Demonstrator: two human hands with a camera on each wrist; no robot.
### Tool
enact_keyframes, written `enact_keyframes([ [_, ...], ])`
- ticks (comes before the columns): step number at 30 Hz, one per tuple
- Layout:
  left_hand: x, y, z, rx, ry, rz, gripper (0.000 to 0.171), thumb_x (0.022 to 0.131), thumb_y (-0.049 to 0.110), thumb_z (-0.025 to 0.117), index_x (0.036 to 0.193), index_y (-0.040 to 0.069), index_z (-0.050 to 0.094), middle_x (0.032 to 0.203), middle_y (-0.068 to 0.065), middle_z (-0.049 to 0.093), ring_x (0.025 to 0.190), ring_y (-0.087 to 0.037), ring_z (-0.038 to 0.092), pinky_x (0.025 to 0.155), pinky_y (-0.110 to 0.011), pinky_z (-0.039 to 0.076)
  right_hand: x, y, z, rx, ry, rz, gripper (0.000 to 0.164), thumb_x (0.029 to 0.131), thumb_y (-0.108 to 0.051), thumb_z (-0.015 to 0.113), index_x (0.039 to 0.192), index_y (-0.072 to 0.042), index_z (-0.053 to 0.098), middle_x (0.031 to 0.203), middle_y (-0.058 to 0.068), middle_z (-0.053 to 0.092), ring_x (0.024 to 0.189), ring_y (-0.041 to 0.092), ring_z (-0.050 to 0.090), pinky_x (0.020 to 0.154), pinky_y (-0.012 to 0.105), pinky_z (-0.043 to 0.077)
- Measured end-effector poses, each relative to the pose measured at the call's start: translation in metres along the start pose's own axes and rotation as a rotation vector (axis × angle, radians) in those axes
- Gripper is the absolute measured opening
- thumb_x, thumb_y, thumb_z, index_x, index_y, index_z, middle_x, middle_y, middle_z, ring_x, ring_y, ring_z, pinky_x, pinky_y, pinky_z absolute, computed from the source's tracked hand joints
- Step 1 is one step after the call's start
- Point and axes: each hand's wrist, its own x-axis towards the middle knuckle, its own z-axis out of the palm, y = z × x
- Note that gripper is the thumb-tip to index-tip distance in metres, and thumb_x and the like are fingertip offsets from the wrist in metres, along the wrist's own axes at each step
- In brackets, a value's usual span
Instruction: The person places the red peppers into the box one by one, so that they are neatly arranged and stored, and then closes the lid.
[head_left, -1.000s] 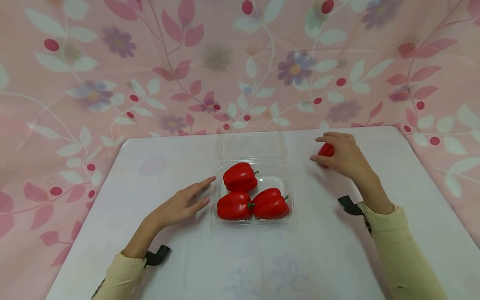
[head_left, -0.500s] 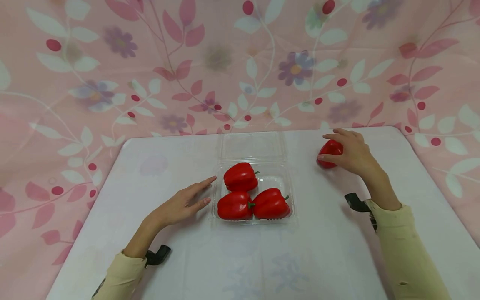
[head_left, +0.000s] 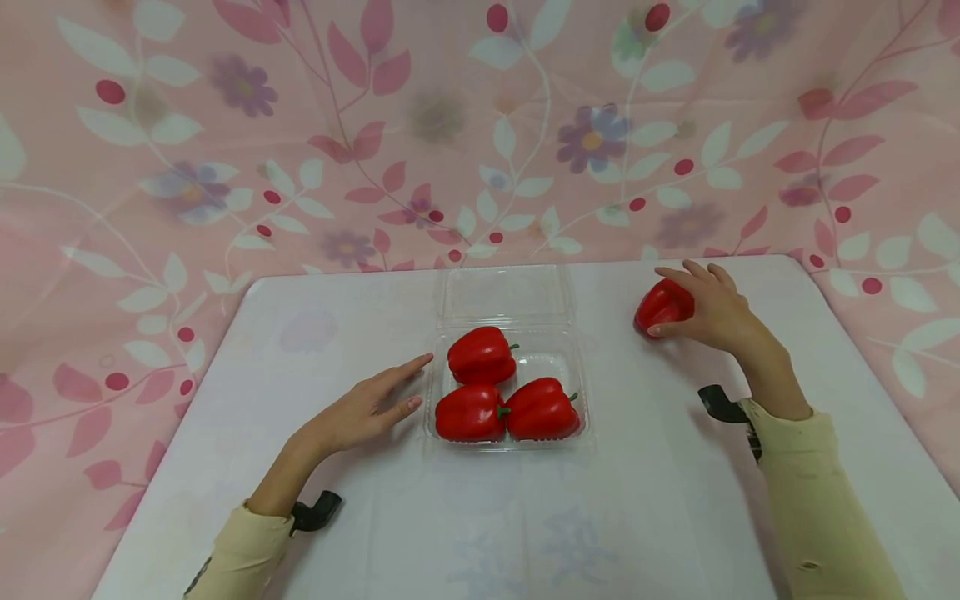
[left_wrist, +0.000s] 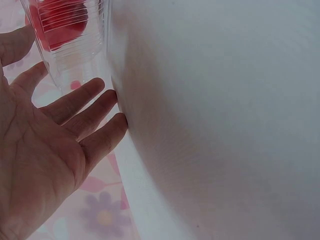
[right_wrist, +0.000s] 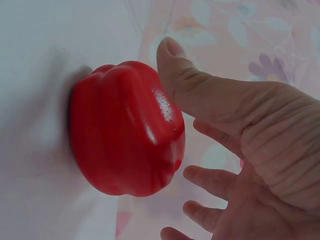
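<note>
On the right of the table a red bell pepper (head_left: 663,307) lies beneath my right hand (head_left: 723,310). In the right wrist view, the thumb (right_wrist: 175,75) overlaps the upper side of the pepper (right_wrist: 125,130), while the other fingers are spread and loosely bent behind it. Three more red peppers, one of them a pepper (head_left: 480,356) at the back left, sit in a clear plastic clamshell box (head_left: 545,363). Beside the box's left wall my left hand (head_left: 360,412) is held with relaxed, parted fingers and nothing in it.
The clear lid (head_left: 506,296) lies folded back behind the box. A white cloth covers the table (head_left: 480,517). Behind the far edge hangs a pink floral curtain (head_left: 442,167). Dark camera mounts stick out from both wrists.
My right hand has shifted to the right over the pepper, so more of the pepper shows. The left hand and the box with its three peppers have stayed in place.
</note>
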Motion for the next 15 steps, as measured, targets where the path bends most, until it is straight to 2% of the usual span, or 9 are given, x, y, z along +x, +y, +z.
enact_keyframes([
  [8,0.000,0.000,0.000,0.003,0.002,0.008,0.065,0.098,0.039,0.058,0.156,0.034,0.029,0.156,0.009,0.034,0.142,-0.018,0.033,0.109,-0.054,0.035,-0.002,0.007,0.003,-0.019,-0.018,0.025,0.093,0.076,-0.024,0.085,0.152,-0.007,0.034,0.150,0.035,0.021,0.140,0.056,0.002,0.095,0.078,0.026],
  [15,0.000,-0.002,0.001,0.001,0.001,-0.001,0.065,0.098,0.041,0.058,0.156,0.035,0.029,0.156,0.009,0.033,0.142,-0.018,0.033,0.108,-0.055,0.036,-0.002,0.011,0.005,-0.017,-0.020,0.012,0.095,0.076,-0.020,0.084,0.153,-0.007,0.030,0.146,0.033,0.028,0.135,0.057,0.010,0.092,0.076,0.029],
])
